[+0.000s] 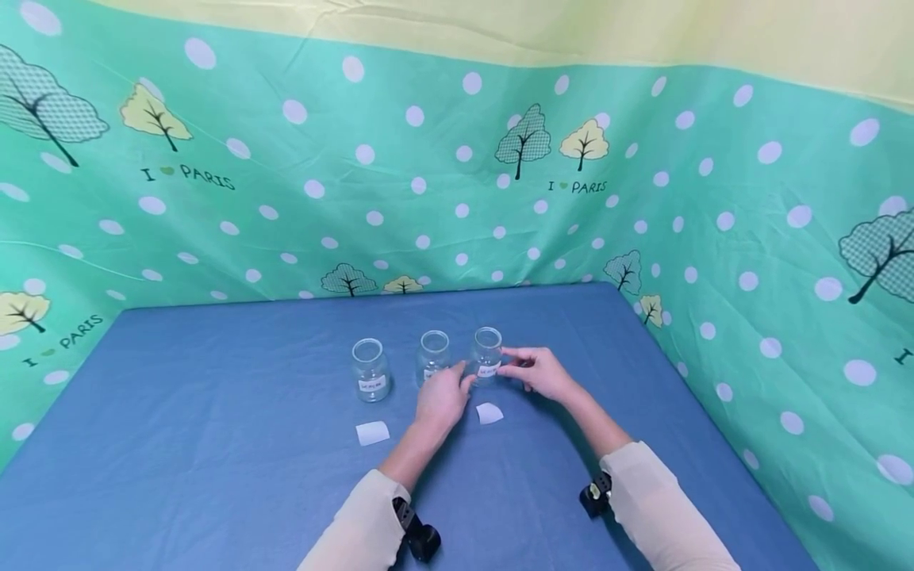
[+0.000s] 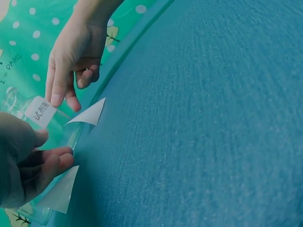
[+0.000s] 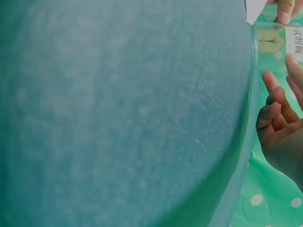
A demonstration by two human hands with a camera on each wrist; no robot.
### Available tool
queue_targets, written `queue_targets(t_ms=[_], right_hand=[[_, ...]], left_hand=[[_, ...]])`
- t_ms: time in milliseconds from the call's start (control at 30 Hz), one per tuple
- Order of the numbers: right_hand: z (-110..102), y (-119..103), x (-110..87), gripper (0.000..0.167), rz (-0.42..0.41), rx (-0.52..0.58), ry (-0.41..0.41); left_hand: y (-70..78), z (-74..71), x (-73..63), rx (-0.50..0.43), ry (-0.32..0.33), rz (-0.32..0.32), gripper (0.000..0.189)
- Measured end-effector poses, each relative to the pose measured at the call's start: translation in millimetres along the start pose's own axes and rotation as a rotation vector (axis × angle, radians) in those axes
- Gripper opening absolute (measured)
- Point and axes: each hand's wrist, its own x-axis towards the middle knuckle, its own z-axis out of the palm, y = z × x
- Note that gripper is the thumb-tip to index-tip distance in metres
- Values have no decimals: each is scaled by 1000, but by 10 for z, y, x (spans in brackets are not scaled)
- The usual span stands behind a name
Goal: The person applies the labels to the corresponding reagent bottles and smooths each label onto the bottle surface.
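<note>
Three clear glass jars stand in a row, each with a white printed label on its front. My right hand [image 1: 544,373] is at the right side of the rightmost jar [image 1: 489,346], thumb and forefinger extended to the edge of its label [image 2: 40,112]. On that jar's other side is my left hand [image 1: 439,398], fingertips near the glass and its other fingers loosely bent. It partly hides the middle jar [image 1: 434,346]. The leftmost jar [image 1: 370,368] stands apart from both hands.
Two small pieces of white paper lie in front of the jars, a left piece [image 1: 373,433] and a curled right piece [image 1: 489,413]. A blue cloth [image 1: 236,444] covers the table. Green dotted curtains [image 1: 400,198] rise behind it and along the right side.
</note>
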Motion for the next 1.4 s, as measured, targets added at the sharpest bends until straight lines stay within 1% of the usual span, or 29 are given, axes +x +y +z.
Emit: queue_targets(t_ms=[133,267,400,533,600,833,1100,1167,1333,1400], right_hand=[[-5,5,-3,48,-2,-2,-24],[-12,-26,-16,49,9,7,-45],[-41,-174,-88,46,15,6,-52],[-59,-300,-155,44,-6,-9,-54],[-58,-272,-143,45,-14,-9,-57],[-42,-8,-41,50,-6,-24,-80],[-52,0,-38,49,9,-17,-98],[-53,-23,-41,48,9,-4,-105],[-88,-219,-129,46,-7,0,-121],[-101,-298,-173,46,-9,-10,-120]], left_hand=[[-2,-12,0,-12,-11,3,47],[-7,-16,-2,-22,-2,9,47],[-12,-14,1,-16,-1,18,45],[-8,-7,0,-10,-8,9,45],[-3,-4,-3,-6,-13,3,46],[10,-15,-15,-16,-27,4,49],[0,-24,-1,-43,-42,3,54],[0,-26,2,-45,-44,3,54],[4,-21,7,-53,-36,6,52],[11,-13,4,-64,-20,12,49]])
